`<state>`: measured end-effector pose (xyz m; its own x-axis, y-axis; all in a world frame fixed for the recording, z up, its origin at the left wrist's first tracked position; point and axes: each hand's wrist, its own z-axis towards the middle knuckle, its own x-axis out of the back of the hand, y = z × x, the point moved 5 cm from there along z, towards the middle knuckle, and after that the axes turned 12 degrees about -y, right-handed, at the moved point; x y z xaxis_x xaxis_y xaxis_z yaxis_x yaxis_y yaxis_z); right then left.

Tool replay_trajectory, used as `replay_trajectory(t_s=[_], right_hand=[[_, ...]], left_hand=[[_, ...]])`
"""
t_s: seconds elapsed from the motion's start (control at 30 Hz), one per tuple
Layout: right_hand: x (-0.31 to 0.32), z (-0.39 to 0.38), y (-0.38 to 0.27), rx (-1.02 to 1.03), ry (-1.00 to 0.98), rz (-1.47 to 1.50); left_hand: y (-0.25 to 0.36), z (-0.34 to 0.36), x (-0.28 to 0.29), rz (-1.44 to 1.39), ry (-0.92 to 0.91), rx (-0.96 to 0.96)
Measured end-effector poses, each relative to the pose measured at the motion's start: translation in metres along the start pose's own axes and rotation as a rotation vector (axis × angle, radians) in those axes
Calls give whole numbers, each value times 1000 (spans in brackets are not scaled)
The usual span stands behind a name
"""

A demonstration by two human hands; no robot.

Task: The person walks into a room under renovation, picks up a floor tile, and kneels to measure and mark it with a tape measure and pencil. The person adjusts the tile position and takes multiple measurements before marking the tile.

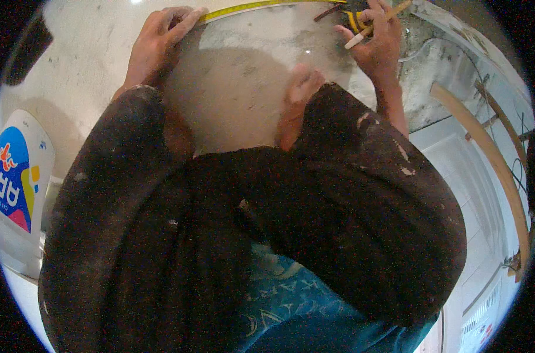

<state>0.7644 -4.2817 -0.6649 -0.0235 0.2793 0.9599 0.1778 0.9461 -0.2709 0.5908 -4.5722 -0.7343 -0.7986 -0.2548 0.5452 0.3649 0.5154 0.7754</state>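
A yellow tape measure blade [267,7] stretches across the top of the view over a pale, dusty surface. My left hand [158,47] is closed on the blade's left end, pinching it between thumb and fingers. At the other end, my right hand [380,50] is closed around the black and yellow tape measure case [354,21], which is partly cut off by the dark rim. A tan, pencil-like stick [361,37] with a pale tip also sits slantwise in the right hand's fingers. Left of the case is a short dark brown stick [328,12].
My bare foot [302,82] rests on the pale surface between my arms. A white plastic bucket [26,253] with a colourful label stands at the left. Curved-looking wooden strips [491,153] and a thin cable [432,41] lie at the right, near a white panel [455,170].
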Motion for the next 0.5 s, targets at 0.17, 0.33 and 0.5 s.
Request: replay_trajectory(t_s=[0.17,0.33,0.5], right_hand=[[-6,-4,-21,199,248,465],[-18,-17,-49,28,134,961],[-29,2,-57,-10,130,1198]], left_hand=[[-10,2,-15,34,-42,-64],[2,-2,-13,216,60,-245],[6,5,-10,115,55,-211]])
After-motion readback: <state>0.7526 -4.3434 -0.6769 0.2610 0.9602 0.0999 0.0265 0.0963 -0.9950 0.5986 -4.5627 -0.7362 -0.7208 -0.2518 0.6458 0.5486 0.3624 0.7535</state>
